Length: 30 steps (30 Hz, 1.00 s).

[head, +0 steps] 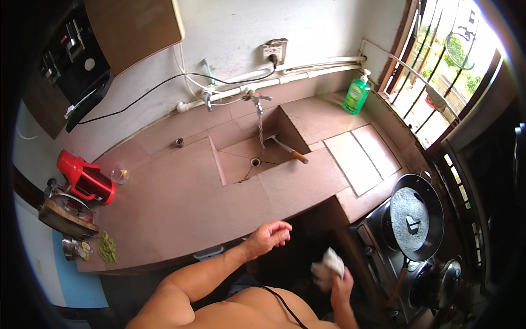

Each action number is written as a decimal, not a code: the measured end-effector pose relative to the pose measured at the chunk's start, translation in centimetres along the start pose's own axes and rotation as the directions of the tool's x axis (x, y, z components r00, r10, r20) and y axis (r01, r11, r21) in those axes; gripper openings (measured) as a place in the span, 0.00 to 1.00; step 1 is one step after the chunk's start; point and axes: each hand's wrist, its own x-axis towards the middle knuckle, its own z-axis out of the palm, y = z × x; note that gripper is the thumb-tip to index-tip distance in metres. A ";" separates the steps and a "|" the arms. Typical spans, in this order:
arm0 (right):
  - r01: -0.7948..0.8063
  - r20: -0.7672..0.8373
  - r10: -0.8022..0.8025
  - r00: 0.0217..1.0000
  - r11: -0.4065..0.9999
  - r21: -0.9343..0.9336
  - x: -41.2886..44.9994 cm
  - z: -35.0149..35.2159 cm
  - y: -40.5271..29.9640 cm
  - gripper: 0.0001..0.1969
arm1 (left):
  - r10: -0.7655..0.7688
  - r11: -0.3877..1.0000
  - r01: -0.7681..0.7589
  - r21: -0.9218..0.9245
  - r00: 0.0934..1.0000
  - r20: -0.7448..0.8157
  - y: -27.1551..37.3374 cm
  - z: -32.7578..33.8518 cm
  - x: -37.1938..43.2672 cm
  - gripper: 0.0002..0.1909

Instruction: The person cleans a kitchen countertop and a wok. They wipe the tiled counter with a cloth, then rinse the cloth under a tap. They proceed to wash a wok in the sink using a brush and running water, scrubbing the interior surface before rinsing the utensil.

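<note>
My left hand [269, 238] is held just off the counter's front edge, its fingers curled loosely and nothing seen in them. At the lower right, my right hand [342, 283] grips a white cloth [333, 262], whose lower part is blurred. Beyond my hands, water runs from a metal tap [258, 100] into a tiled sink [218, 160]. A metal tool with a wooden handle [299, 156] leans over the sink's right front edge; its head lies inside the basin.
A wok [437, 222] sits on the gas stove [370, 257] at right, beside a lidded pot [450, 279]. Green soap bottle [356, 96] stands near the window. At left are a red thermos jug [92, 183], a chopping board [65, 220] and a green cloth [107, 247].
</note>
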 end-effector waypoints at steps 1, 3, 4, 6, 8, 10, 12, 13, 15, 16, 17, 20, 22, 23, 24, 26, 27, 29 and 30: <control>0.043 0.086 -0.051 0.995 0.995 0.091 2.7 4.3 -2.4 0.15 | 0.063 0.998 -0.063 -0.015 0.998 -0.015 1.5 -1.8 0.4 0.13; 0.070 0.246 -0.104 0.964 0.987 0.143 8.9 11.5 -5.5 0.18 | 0.153 0.983 -0.159 -0.091 0.986 -0.069 3.2 -5.5 1.4 0.12; 0.077 0.276 -0.117 0.954 0.986 0.151 11.5 15.4 -7.6 0.17 | 0.192 0.977 -0.200 -0.069 0.975 -0.109 4.4 -7.1 2.0 0.11; 0.073 0.342 -0.135 0.930 0.980 0.187 17.7 21.9 -9.7 0.14 | 0.248 0.967 -0.255 -0.019 0.955 -0.165 6.9 -10.3 3.8 0.12; -0.046 0.343 -0.021 0.939 0.981 0.186 23.9 27.0 -10.8 0.13 | 0.264 0.965 -0.253 0.073 0.932 -0.248 8.6 -13.3 7.2 0.12; -0.150 0.391 0.100 0.915 0.984 0.098 26.9 32.2 -13.0 0.19 | 0.367 0.929 -0.323 0.182 0.867 -0.337 8.1 -17.5 11.3 0.14; -0.220 0.449 0.158 0.879 0.971 0.090 29.8 34.9 -13.4 0.24 | 0.411 0.900 -0.301 0.316 0.827 -0.383 8.4 -20.1 15.8 0.28; -0.273 0.454 0.220 0.864 0.961 0.053 31.0 36.0 -13.4 0.25 | 0.378 0.918 -0.284 0.277 0.841 -0.388 9.0 -20.6 17.5 0.32; -0.298 0.573 0.228 0.788 0.954 0.031 33.7 37.5 -12.4 0.27 | 0.313 0.947 -0.251 0.201 0.863 -0.396 10.3 -21.3 20.9 0.42; -0.305 0.602 0.215 0.769 0.951 0.051 35.1 38.2 -11.4 0.27 | 0.204 0.979 -0.192 0.071 0.935 -0.290 11.5 -21.9 21.9 0.51; -0.312 0.629 0.200 0.751 0.948 0.071 36.4 38.8 -10.7 0.26 | 0.152 0.985 -0.171 -0.030 0.931 -0.332 10.6 -23.0 24.7 0.41; -0.437 0.670 0.346 0.657 0.899 -0.036 39.8 38.9 -11.7 0.20 | -0.205 0.936 0.176 -0.306 0.977 -0.065 11.3 -25.6 28.6 0.14; -0.227 0.605 0.279 0.746 0.960 -0.164 42.5 38.6 -10.7 0.15 | -0.170 0.974 0.143 -0.178 0.974 -0.150 10.1 -27.7 31.4 0.12; 0.061 0.491 0.150 0.858 0.919 -0.389 44.2 38.2 -9.3 0.17 | -0.142 0.987 0.125 -0.105 0.974 -0.178 9.7 -28.5 33.2 0.11; 0.201 0.292 -0.092 0.952 0.907 -0.369 44.5 38.7 -7.4 0.20 | -0.127 0.992 0.125 -0.026 0.939 -0.320 9.3 -28.6 34.7 0.08; 0.274 0.022 -0.281 0.960 0.915 -0.295 41.1 41.0 -6.8 0.24 | 0.054 0.997 -0.027 0.070 0.904 -0.424 6.8 -29.9 36.1 0.08; 0.130 0.054 -0.122 0.991 0.974 -0.186 41.8 41.4 -4.4 0.31 | 0.157 0.985 -0.109 0.132 0.883 -0.443 6.2 -29.4 37.2 0.08; -0.505 0.340 0.413 0.845 0.825 0.251 42.8 42.5 -4.4 0.38 | 0.093 0.969 0.065 0.240 0.799 -0.594 7.0 -26.9 37.7 0.15; -0.786 0.523 0.592 0.614 0.521 0.332 43.1 43.4 -4.5 0.42 | 0.167 0.901 0.152 0.407 0.744 -0.647 6.6 -26.7 37.4 0.16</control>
